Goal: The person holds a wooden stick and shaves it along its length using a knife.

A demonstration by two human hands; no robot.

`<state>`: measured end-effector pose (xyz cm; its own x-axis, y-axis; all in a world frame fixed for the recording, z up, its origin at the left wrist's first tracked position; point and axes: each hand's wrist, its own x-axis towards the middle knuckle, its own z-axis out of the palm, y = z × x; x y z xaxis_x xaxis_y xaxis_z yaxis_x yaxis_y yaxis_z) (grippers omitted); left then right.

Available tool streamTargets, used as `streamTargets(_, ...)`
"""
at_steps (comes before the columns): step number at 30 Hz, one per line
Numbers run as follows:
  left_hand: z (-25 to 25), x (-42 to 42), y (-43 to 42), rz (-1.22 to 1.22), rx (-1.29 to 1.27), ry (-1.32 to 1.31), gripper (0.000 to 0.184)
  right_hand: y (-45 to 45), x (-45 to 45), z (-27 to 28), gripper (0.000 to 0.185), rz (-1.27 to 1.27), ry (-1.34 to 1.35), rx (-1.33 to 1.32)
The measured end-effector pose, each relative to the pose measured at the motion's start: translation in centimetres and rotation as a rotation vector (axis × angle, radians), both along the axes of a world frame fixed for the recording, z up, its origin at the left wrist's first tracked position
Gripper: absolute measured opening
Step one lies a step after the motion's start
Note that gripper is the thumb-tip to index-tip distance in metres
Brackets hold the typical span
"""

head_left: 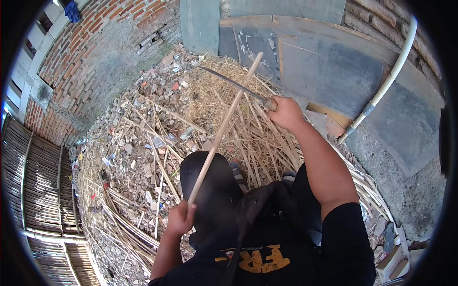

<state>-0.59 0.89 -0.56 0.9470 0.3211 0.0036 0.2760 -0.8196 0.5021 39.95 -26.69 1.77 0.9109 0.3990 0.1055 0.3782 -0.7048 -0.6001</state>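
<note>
A long pale strip of wood or bamboo (223,125) runs slantwise over my knee, its far end up near the boards. My left hand (181,218) is closed around its lower end. In my right hand (285,113) is the handle of a long, dark-bladed knife (231,82). The blade points to the upper left and crosses the strip near its upper part. Whether blade and strip touch, I cannot tell. Beneath them lies a heap of straw-like shavings (210,95) and thin split strips (260,138).
Rubble (138,157) and more strips (126,214) cover the ground on the left. A brick wall (95,57) and a bamboo screen (45,176) stand beyond. Grey boards (319,66) and a pale pipe (386,88) are at the right.
</note>
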Motion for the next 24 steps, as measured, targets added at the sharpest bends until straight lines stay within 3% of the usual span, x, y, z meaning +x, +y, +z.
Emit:
streamTargets(5, -0.5, 0.1, 0.0, 0.010, -0.063, 0.007, 0.042, -0.2, -2.4, 1.0, 0.028, 0.031, -0.106, -0.012)
streamTargets(11, -0.6, 0.1, 0.1, 0.005, -0.083, -0.033, 0.042, 1.6, -4.6, 1.3, 0.020, 0.424, -0.274, -0.155)
streamTargets(14, -0.5, 0.1, 0.0, 0.001, -0.055, -0.047, 0.041, 2.1, -4.7, 1.1, 0.019, 0.478, -0.331, -0.166)
streamTargets(17, -0.7, 0.1, 0.0, -0.022, -0.030, -0.083, 0.041, 1.0, -3.8, 2.0, 0.018, 0.384, -0.225, -0.173)
streamTargets(20, -1.0, 0.0, -0.1, 0.000, -0.067, -0.075, 0.041, 0.1, -1.6, 0.3, 0.020, 0.007, -0.096, 0.071)
streamTargets(24, -0.5, 0.1, 0.0, 0.003, -0.052, -0.022, 0.046, -1.0, -1.0, 0.9, 0.029, -0.018, -0.075, 0.011)
